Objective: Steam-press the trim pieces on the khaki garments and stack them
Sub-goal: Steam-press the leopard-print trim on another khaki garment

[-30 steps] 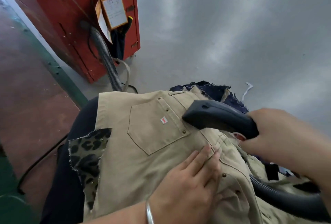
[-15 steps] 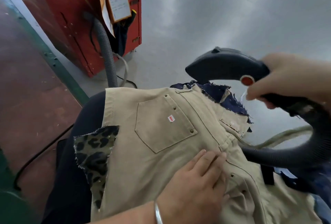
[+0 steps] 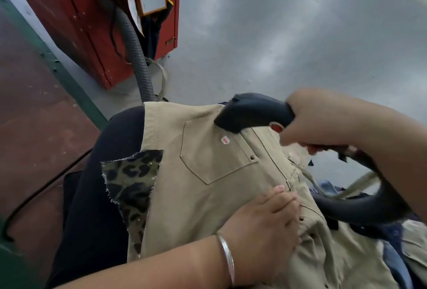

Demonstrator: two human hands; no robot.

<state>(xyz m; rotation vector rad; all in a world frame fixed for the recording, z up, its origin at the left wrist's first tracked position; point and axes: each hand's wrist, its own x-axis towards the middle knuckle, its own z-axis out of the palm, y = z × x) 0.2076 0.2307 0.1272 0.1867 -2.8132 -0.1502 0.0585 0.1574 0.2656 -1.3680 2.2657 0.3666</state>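
Note:
A khaki garment (image 3: 208,196) lies spread over a dark padded board (image 3: 97,196), its patch pocket with a small red label facing up. A frayed leopard-print trim piece (image 3: 132,180) sits at its left edge. My left hand (image 3: 265,224) presses flat on the khaki cloth just right of and below the pocket, a silver bangle on the wrist. My right hand (image 3: 323,122) grips the handle of a dark steam iron head (image 3: 251,112), whose nose touches the garment at the pocket's upper right corner. Its thick black hose (image 3: 360,205) curves away under my right arm.
A red metal cabinet (image 3: 97,23) with orange tagged papers stands at the back left, a grey ribbed hose (image 3: 136,58) running down beside it. Grey floor fills the back right. Blue denim and more khaki pieces (image 3: 404,247) lie at the lower right. A thin black cable trails at left.
My right hand has brought the steam iron down from above the garment onto the pocket's upper corner. The left hand stays pressed on the cloth.

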